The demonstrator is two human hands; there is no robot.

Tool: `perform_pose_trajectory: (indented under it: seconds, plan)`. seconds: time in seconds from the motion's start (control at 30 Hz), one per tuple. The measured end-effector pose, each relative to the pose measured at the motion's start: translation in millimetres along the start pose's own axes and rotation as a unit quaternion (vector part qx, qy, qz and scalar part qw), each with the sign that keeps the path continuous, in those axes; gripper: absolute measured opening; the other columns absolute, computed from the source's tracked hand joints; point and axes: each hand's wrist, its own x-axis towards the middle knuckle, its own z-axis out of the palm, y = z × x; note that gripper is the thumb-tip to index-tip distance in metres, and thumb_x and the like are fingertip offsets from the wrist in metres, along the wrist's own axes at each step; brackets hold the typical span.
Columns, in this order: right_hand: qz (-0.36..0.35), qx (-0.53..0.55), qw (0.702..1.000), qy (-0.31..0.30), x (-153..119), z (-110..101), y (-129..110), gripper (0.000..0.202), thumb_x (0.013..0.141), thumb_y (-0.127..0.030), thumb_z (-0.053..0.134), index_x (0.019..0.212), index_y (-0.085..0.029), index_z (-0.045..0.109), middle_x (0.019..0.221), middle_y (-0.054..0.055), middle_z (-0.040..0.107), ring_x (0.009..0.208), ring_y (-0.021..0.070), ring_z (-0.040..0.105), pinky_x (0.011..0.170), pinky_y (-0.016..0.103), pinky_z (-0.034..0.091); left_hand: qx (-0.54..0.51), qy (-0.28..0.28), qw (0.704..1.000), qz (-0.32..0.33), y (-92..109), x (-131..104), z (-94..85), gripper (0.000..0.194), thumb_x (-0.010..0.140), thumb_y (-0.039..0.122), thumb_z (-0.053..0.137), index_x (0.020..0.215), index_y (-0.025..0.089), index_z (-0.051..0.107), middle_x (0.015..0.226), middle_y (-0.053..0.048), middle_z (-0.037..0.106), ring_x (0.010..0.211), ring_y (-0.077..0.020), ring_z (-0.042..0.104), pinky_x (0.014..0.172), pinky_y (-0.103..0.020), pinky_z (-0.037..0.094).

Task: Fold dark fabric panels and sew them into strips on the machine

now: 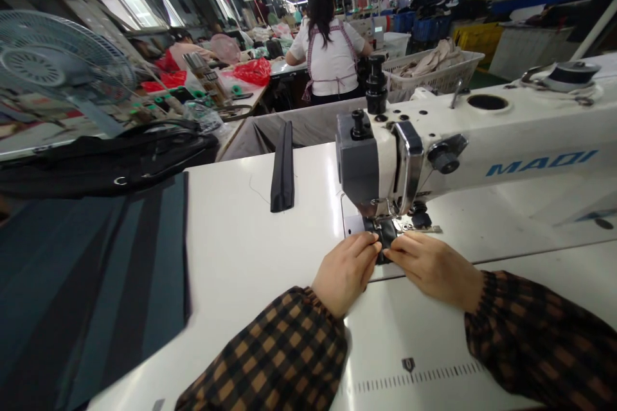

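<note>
A small black strip of material [386,231] lies beneath the presser foot of the white sewing machine [482,135]. My left hand [348,270] pinches its left edge, with the thumb and fingers pressed together. From the other side, my right hand [431,268] grips the strip's right edge close to the needle area. Both hands rest on the machine bed, a short way in front of the foot. The lower end of the strip is partly covered by my fingertips. A longer folded black strip [282,170] lies apart on the white table, up and left of my hands.
Dark fabric panels [139,257] cover the table's left side, with a black bag-like piece [106,157] behind them. A fan [53,64] stands at far left. Ahead, a co-worker [328,51] sits facing away, beside a white basket [434,67] of cloth.
</note>
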Motion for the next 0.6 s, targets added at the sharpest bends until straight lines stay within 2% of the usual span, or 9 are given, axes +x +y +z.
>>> perform_pose_trajectory:
  seconds: [0.1,0.2,0.3,0.37,0.6]
  plan:
    - [0.013,0.017,1.000,0.010,-0.1,2.4,3.3,0.019,0.084,-0.011,0.041,0.089,-0.016,0.059,0.082,0.004,0.054,0.079,0.0151,0.050,0.074,0.031,0.043,-0.015,-0.010,1.000,0.021,-4.7,1.9,-2.9,0.024,0.086,0.022,0.042,0.105,0.014,0.052,0.106,-0.008,0.056,0.106,-0.0175,0.049,0.094,-0.032,0.042]
    - [0.017,0.054,0.997,0.047,-4.1,6.5,7.6,0.021,0.083,-0.010,0.042,0.096,-0.017,0.057,0.089,0.004,0.056,0.084,0.0157,0.050,0.077,0.032,0.044,-0.015,-0.031,0.999,0.031,-4.4,3.1,-6.3,0.026,0.083,0.033,0.047,0.100,0.013,0.054,0.104,-0.009,0.056,0.104,-0.0195,0.050,0.092,-0.033,0.043]
    - [0.027,0.076,0.994,0.077,-7.8,10.0,10.2,0.022,0.081,-0.009,0.044,0.097,-0.017,0.057,0.092,0.005,0.057,0.086,0.0167,0.050,0.077,0.034,0.044,0.002,-0.039,0.999,0.008,0.4,2.5,-7.0,0.022,0.085,0.025,0.041,0.101,0.014,0.051,0.104,-0.007,0.057,0.099,-0.0180,0.052,0.087,-0.033,0.046]
    - [0.032,0.079,0.994,0.074,-8.5,10.9,10.3,0.021,0.080,-0.009,0.044,0.095,-0.016,0.058,0.092,0.005,0.057,0.086,0.0170,0.050,0.077,0.034,0.045,0.015,-0.040,0.999,-0.003,3.3,1.6,-6.2,0.022,0.086,0.020,0.037,0.103,0.015,0.050,0.103,-0.006,0.058,0.095,-0.0168,0.054,0.082,-0.032,0.048]
    - [0.017,0.084,0.993,0.077,-7.7,10.0,11.0,0.022,0.080,-0.009,0.043,0.093,-0.016,0.059,0.088,0.005,0.057,0.084,0.0166,0.050,0.074,0.033,0.046,0.031,-0.021,0.999,0.012,3.6,0.2,-4.9,0.026,0.085,0.022,0.041,0.109,0.017,0.048,0.109,-0.003,0.059,0.095,-0.0147,0.057,0.082,-0.030,0.048]
